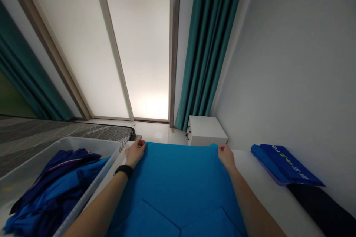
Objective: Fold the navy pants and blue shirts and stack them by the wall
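A bright blue garment (183,174) lies spread over the white table (258,189) in front of me, its far edge near the table's far side. Seams angle across its near part, and its near end runs out of the picture. My left hand (135,152) pinches the far left corner of the cloth, with a black band on the wrist. At the far right corner, my right hand (226,155) is closed on the fabric in the same way. Between the two hands the far edge is nearly straight.
On the left a translucent plastic bin (91,189) holds crumpled blue clothes (63,177). Folded blue clothes (286,163) with printed lettering lie at the right, beside a black cloth (319,207). A white cabinet (207,127) stands beyond the table, near a teal curtain (211,44).
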The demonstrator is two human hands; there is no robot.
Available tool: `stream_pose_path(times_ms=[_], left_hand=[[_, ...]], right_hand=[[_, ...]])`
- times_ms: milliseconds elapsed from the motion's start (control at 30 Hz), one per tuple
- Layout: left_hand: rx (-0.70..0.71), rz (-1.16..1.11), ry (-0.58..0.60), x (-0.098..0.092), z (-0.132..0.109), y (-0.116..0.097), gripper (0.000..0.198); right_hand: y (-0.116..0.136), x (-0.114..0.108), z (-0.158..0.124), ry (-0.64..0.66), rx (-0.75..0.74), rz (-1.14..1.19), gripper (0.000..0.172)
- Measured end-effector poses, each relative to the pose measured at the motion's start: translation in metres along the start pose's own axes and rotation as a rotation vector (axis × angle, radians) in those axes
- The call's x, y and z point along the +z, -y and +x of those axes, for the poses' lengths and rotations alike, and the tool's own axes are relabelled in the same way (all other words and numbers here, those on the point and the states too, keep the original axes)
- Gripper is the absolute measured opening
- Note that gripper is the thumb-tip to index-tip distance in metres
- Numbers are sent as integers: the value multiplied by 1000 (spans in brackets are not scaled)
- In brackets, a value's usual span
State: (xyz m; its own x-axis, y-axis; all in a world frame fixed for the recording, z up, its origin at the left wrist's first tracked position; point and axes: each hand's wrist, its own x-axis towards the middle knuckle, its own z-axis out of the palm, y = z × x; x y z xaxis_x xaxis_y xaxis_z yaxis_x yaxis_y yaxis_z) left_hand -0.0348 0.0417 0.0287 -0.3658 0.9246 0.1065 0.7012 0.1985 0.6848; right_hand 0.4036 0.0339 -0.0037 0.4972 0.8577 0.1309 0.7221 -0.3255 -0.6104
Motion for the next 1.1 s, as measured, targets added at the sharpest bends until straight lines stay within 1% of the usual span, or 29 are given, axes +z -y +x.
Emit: stream_pose_path(times_ms=[67, 133, 267, 367, 467, 567, 633, 700, 767, 833, 900, 967, 1100], left_hand=[[-24, -87, -15, -1, 4, 1, 13], [-38, -193, -33, -4, 6, 2, 18], [-20, -400, -51, -16, -1, 4, 32], [6, -500, -33, -28, -19, 8, 40], [24, -547, 7, -41, -43, 16, 42], [28, -561, 50, -51, -67, 27, 40], [45, -544, 75, -56, -83, 35, 37], [86, -477, 87, -61, -97, 43, 32], [121, -345, 85, -64, -110, 49, 27], [136, -177, 81, -65, -120, 52, 24], [149, -35, 76, -65, -125, 53, 23], [172, 44, 71, -64, -125, 53, 25], [195, 69, 89, -61, -120, 55, 25]], right_hand=[[-3, -6, 2, -12, -3, 125, 14], [-5, -14, 0, -23, -16, 248, 15], [-5, -37, -15, -6, -61, 435, 32], [-6, -55, -35, 29, -108, 504, 39], [-11, -72, -61, 66, -139, 513, 39], [-23, -85, -86, 117, -168, 468, 35], [-35, -88, -101, 151, -187, 416, 34], [-49, -87, -115, 175, -218, 344, 34], [-60, -82, -127, 180, -268, 245, 33], [-68, -76, -136, 156, -340, 141, 31], [-71, -70, -142, 110, -408, 51, 29], [-72, -65, -145, 54, -443, -20, 30], [-74, -61, -144, -23, -432, -100, 37]])
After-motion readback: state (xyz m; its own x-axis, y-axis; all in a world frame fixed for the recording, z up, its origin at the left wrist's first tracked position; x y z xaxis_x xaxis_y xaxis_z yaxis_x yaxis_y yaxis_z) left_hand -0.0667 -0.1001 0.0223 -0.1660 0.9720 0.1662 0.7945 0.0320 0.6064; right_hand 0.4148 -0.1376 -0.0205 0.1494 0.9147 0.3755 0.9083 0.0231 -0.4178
